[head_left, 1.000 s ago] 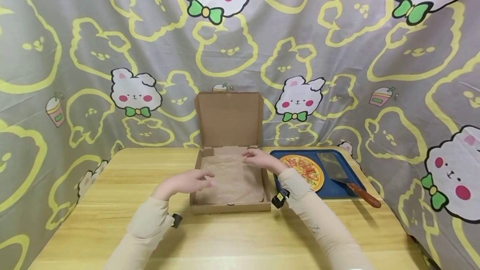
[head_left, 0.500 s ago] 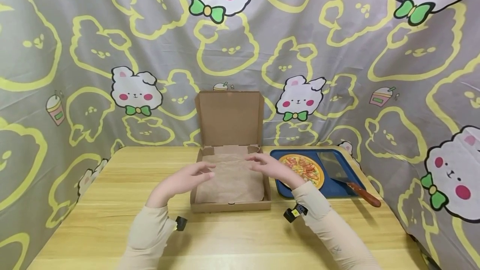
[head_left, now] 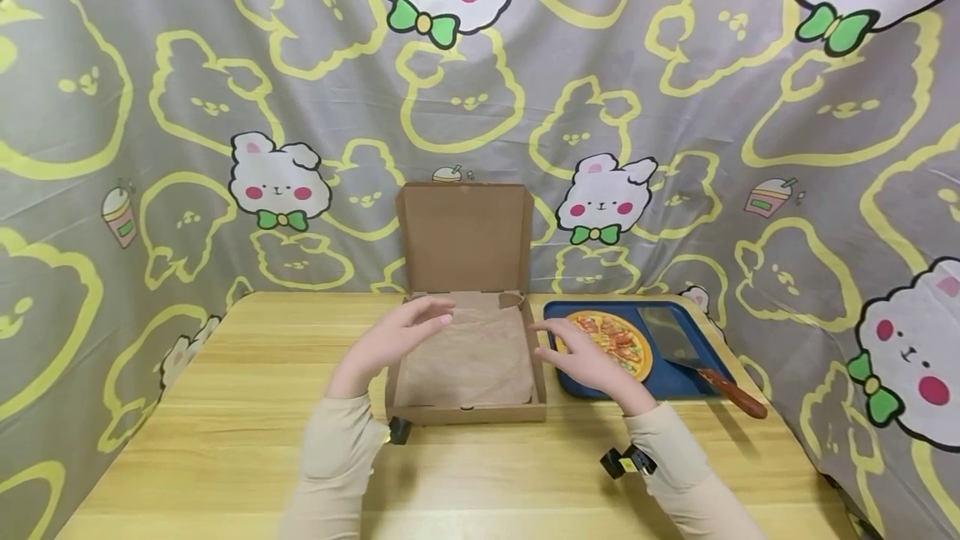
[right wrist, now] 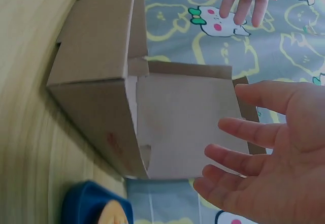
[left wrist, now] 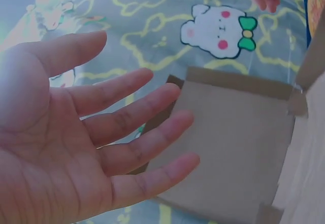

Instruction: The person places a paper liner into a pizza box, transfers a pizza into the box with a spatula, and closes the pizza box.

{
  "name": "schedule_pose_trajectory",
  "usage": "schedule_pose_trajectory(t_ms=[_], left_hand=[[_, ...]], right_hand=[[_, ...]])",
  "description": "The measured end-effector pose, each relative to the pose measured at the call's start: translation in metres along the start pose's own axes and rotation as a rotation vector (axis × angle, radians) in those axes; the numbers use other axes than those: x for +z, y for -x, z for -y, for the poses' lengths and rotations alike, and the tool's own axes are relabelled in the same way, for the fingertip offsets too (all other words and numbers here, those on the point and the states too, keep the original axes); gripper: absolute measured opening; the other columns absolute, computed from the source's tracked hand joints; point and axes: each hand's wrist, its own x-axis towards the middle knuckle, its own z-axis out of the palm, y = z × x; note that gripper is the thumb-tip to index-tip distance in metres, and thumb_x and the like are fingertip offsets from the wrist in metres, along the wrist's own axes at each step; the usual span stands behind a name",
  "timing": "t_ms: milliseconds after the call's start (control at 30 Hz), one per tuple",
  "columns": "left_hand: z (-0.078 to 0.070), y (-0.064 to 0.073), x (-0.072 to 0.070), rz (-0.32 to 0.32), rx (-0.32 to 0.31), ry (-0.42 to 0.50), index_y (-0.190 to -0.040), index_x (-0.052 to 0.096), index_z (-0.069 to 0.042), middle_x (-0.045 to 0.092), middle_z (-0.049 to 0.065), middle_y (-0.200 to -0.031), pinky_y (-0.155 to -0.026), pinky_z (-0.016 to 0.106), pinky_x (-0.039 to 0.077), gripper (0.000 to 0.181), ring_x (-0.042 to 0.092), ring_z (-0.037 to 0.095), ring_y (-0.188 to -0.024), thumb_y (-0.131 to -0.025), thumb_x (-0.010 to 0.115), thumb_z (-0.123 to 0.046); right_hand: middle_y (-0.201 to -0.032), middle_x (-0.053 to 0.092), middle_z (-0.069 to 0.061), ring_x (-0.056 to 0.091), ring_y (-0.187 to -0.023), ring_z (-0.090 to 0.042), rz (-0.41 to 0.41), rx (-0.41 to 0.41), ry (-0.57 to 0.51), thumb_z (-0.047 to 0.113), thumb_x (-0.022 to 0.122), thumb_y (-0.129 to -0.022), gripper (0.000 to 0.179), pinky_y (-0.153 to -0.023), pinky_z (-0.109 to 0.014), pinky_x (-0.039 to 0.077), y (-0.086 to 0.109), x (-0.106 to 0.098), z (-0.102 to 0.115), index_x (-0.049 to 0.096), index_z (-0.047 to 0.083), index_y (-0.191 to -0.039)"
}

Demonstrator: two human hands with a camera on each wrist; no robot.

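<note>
A brown cardboard pizza box stands on the table with its lid raised; a sheet of brown paper lines its base. My left hand hovers over the box's left side, fingers spread and holding nothing. Over the gap between box and tray is my right hand, also bare, its fingers loosely extended. Both wrist views show the palms with nothing in them. Right of the box, a pizza lies on a blue tray, partly behind the right hand.
A pizza server with a wooden handle rests on the tray's right side, its handle jutting past the front rim. Wooden tabletop extends left and in front of the box. Behind hangs a patterned grey curtain.
The hands have moved apart from over the box: the right shifts rightward toward the tray, while the left rises slightly and ends further right. Box, pizza and server stay in place.
</note>
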Motion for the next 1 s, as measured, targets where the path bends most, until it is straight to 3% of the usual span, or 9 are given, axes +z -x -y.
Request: schedule_pose_trajectory(t_ms=[133,433,500,667,1000], left_hand=[[0.001,-0.014,0.01,-0.017,0.034,0.011,-0.135,0.055,-0.012,0.058,0.009,-0.137,-0.109,0.046,0.043,0.041,0.054,0.026,-0.129,-0.099,0.056,-0.031],[-0.003,-0.041,0.045,0.001,-0.009,0.193,-0.135,0.056,-0.012,0.058,0.009,-0.138,-0.103,0.049,0.046,0.04,0.054,0.028,-0.126,-0.099,0.055,-0.03],[-0.002,-0.047,0.052,0.006,-0.015,0.225,-0.135,0.056,-0.012,0.057,0.009,-0.138,-0.104,0.051,0.045,0.039,0.053,0.028,-0.126,-0.1,0.055,-0.029],[-0.004,-0.06,0.071,0.001,-0.029,0.303,-0.133,0.056,-0.01,0.058,0.011,-0.136,-0.104,0.053,0.045,0.037,0.054,0.031,-0.125,-0.101,0.052,-0.028],[-0.01,-0.082,0.114,-0.095,-0.054,0.433,-0.13,0.056,-0.002,0.063,0.022,-0.126,-0.096,0.048,0.051,0.042,0.059,0.038,-0.119,-0.101,0.051,-0.031]], right_hand=[[-0.142,0.05,-0.021,0.04,-0.135,-0.043,-0.054,-0.001,0.024,0.029,0.058,-0.098,0.049,-0.107,-0.062,0.036,0.012,-0.004,-0.005,0.05,0.003,-0.138],[-0.142,0.048,-0.027,0.033,-0.136,-0.05,-0.159,0.018,0.081,0.018,0.061,-0.096,0.045,-0.11,-0.068,0.025,0.035,-0.019,-0.019,0.051,0.0,-0.136],[-0.143,0.046,-0.028,0.033,-0.136,-0.051,-0.171,0.035,0.082,0.018,0.06,-0.096,0.047,-0.106,-0.068,0.031,0.04,-0.023,-0.023,0.049,0.0,-0.138],[-0.145,0.042,-0.029,0.032,-0.135,-0.051,-0.199,0.094,0.112,0.026,0.058,-0.098,0.052,-0.103,-0.069,0.032,0.051,-0.038,-0.035,0.045,0.0,-0.142],[-0.143,0.039,-0.035,0.028,-0.133,-0.055,-0.264,0.206,0.239,0.028,0.057,-0.099,0.056,-0.104,-0.071,0.025,0.069,-0.072,-0.046,0.042,-0.006,-0.14]])
